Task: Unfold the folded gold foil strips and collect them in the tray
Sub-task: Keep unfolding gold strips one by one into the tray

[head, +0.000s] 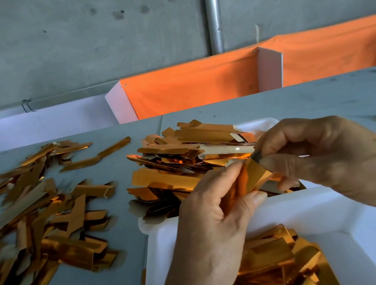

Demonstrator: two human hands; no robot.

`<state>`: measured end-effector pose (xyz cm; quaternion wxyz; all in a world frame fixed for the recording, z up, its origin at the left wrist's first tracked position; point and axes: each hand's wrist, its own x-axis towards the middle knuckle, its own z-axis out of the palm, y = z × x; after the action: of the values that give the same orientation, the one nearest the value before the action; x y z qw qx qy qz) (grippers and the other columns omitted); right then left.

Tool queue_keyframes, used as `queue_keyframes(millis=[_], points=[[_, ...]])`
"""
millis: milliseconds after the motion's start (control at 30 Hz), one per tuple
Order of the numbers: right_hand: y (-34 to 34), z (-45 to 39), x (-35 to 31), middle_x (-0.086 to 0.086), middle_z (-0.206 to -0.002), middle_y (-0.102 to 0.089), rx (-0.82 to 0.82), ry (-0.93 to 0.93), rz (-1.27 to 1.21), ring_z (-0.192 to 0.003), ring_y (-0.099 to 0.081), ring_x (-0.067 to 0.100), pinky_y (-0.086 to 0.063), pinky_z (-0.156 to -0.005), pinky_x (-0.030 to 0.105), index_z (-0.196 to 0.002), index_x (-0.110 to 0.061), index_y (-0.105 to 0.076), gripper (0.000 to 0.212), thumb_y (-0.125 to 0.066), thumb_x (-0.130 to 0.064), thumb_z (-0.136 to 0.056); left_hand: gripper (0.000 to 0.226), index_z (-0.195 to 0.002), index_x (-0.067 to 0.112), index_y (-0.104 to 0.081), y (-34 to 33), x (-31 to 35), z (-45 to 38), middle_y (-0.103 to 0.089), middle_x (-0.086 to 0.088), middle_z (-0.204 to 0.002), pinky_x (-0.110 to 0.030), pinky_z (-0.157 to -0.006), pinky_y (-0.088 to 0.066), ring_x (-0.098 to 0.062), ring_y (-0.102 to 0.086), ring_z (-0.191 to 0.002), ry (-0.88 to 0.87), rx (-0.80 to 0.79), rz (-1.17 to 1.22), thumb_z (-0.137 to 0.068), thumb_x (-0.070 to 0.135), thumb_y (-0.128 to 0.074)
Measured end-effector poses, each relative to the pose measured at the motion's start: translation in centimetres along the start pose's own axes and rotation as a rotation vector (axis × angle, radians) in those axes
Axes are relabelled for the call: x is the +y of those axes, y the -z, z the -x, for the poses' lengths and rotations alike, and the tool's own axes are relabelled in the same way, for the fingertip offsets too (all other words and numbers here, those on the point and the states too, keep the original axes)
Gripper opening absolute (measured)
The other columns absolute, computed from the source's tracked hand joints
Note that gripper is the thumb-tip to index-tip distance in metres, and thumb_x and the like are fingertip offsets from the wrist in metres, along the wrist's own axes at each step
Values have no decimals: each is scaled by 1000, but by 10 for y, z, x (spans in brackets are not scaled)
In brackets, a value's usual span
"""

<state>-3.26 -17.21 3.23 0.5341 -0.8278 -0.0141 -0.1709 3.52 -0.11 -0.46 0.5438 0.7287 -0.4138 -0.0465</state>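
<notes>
Nearest, a white tray (164, 249) is seen at the bottom of the view, and gold foil strips (274, 259) are piled loosely inside it against its right wall. Just above its far rim, one foil strip (255, 176) is held between both hands: it is pinched by the thumb and curled fingers of the left hand (208, 215), while its upper end is pinched by the thumb and forefinger of the right hand (319, 153), the remaining fingers being curled. Behind the hands, a second white tray (260, 124) is heaped with strips (176, 166) that spill over its left edge. To the left, loose strips (36, 215) are scattered across the grey table (310, 98); bare tabletop is left on the far right. Beyond the table's far edge, orange cloth bins (192, 85) are set against a concrete wall (79, 36).
</notes>
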Motion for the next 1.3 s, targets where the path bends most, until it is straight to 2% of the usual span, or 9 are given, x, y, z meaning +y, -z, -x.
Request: queue_keyframes(millis=[233,533,700,767,867,967,1033,1100,1300], points=[[8,1,0,-7,-105,-65,-139,80,55,-94,-65,21,-56,-73,29,-84,-25,-76,8,-74,-31,-80,37,-106,65,-50,1,0,0,-57,28,-109,0,-83,-38,11,-52,-107,-34,28,-23,-84,39,-63],[3,0,1,5,-86,-69,21,10,-113,-76,-70,21,-56,-61,26,-82,-22,-65,8,-60,-27,-78,40,-115,57,-50,1,1,0,-54,32,-110,2,-82,-36,14,-49,-108,-53,38,-63,-78,44,-60],[2,0,-4,7,-80,-68,-1,-48,-105,-66,-70,18,-54,-58,23,-75,-21,-68,9,-66,-29,-72,45,-125,43,-54,1,0,0,-57,27,-108,-1,-83,-38,9,-53,-106,-66,30,-120,-82,31,-66],[4,0,-4,7,-74,-68,-18,-61,-69,-64,-69,18,-54,-59,22,-73,-22,-69,9,-68,-16,-80,46,-126,42,-54,1,0,1,-57,26,-109,-1,-84,-38,8,-53,-106,-68,17,-137,-83,29,-66],[2,-1,-3,5,-63,-65,-29,-81,-5,-56,-64,13,-51,-56,20,-73,-24,-71,23,-61,-5,-82,48,-129,41,-52,1,1,1,-56,26,-109,-2,-84,-38,8,-51,-108,-73,-4,-145,-83,31,-65],[2,-1,-3,2,-57,-60,-49,-70,6,-51,-57,11,-49,-53,20,-75,-24,-71,21,-65,-8,-85,49,-129,42,-51,0,3,1,-53,29,-108,1,-82,-36,11,-48,-108,-78,-4,-155,-81,37,-61],[5,0,-3,0,-62,-59,-104,-80,-118,-54,-56,12,-49,-53,21,-80,-19,-72,9,-66,-23,-86,47,-126,46,-51,1,3,0,-54,28,-108,1,-82,-35,11,-48,-108,-83,4,-145,-83,33,-63],[8,0,0,3,-69,-59,-179,-123,-325,-56,-56,15,-49,-54,22,-91,-11,-71,25,-63,-33,-84,46,-123,50,-50,2,3,0,-55,27,-108,0,-83,-36,9,-49,-109,-84,15,-127,-83,32,-64],[12,-3,9,5,-70,-58,-312,-227,-654,-55,-58,14,-51,-51,23,-102,-10,-69,36,-81,-27,-73,47,-124,42,-54,2,4,1,-56,25,-107,0,-82,-36,8,-51,-107,-111,4,-147,-82,26,-67]])
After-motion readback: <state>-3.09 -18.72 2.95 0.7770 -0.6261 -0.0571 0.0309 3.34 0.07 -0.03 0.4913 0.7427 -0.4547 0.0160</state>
